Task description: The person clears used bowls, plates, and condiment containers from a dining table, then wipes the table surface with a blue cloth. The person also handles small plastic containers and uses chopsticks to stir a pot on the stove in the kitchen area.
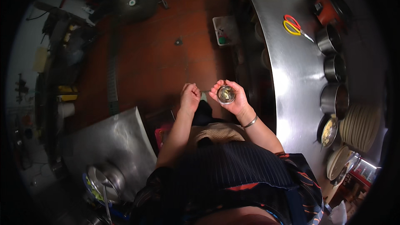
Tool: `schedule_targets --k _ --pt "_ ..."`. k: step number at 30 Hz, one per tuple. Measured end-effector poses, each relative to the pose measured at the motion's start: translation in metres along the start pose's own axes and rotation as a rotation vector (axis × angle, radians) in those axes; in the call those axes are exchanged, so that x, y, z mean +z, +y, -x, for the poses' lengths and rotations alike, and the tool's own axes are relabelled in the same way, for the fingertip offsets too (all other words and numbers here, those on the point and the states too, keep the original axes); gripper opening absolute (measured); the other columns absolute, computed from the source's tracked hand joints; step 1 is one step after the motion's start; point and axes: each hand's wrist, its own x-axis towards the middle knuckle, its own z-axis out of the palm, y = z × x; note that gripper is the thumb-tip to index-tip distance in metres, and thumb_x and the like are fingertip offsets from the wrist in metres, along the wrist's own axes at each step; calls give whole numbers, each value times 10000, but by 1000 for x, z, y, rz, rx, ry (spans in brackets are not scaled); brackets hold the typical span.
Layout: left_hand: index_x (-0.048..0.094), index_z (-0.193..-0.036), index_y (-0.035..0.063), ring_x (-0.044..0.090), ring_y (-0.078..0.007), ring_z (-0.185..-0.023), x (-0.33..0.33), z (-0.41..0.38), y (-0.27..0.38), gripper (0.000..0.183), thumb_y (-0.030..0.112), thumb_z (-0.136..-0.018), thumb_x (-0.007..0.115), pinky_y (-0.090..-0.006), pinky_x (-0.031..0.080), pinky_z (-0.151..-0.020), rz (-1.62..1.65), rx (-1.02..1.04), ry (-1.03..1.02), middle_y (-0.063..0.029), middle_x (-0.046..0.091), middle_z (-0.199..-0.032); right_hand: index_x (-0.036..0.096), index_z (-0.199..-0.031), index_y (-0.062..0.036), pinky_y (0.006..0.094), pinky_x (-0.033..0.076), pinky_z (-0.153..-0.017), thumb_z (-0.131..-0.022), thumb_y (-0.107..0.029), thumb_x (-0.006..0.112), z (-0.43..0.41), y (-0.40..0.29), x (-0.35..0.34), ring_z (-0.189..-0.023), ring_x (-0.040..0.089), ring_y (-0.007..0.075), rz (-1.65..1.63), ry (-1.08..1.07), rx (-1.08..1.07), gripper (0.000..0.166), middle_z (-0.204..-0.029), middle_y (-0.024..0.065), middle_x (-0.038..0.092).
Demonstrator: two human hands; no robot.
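In the middle of the head view, my right hand [239, 98] holds a small clear glass cup [225, 101], its round mouth facing up at me. Something pale yellow shows inside the cup, too small to name. A metal bracelet sits on the right wrist. To the left of the cup and apart from it is my left hand [190, 95], raised with its fingers curled in. I see nothing in the left hand. Both hands are over the gap between two steel surfaces, in front of my dark striped apron [237, 162].
A steel counter [290, 78] runs along my right, bearing red-and-yellow-handled scissors [293, 26], several steel pots [332, 68], a bowl of pale food [329, 131] and stacked plates [356, 128]. At lower left, a steel table [122, 137] carries a steel pot [114, 178]. A white bin [218, 31] stands on the tiled floor [162, 47].
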Motion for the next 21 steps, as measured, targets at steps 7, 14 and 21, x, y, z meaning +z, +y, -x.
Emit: schedule_targets --k 7,14,21 --pt "405 -739 128 356 -83 -501 76 -141 76 164 7 -797 499 -206 310 -453 -182 48 47 4 378 -574 542 -830 -16 422 419 -882 -805 -194 510 -96 -67 24 -887 544 283 -67 65 -117 183 -873 126 570" --pt "514 -887 45 452 -115 -600 115 -301 91 132 40 -848 388 -230 400 -568 -478 21 4 -9 451 -656 525 -834 -27 436 429 -854 -808 -229 500 -191 -150 22 -860 553 271 -14 10 -137 205 -849 122 565" --pt "582 -863 65 500 -91 -586 134 -472 23 100 109 -833 497 -225 420 -519 -899 -3 -55 5 501 -663 515 -835 -14 451 427 -835 -813 -269 470 -278 -223 -3 -836 558 306 44 10 -234 259 -847 148 569"
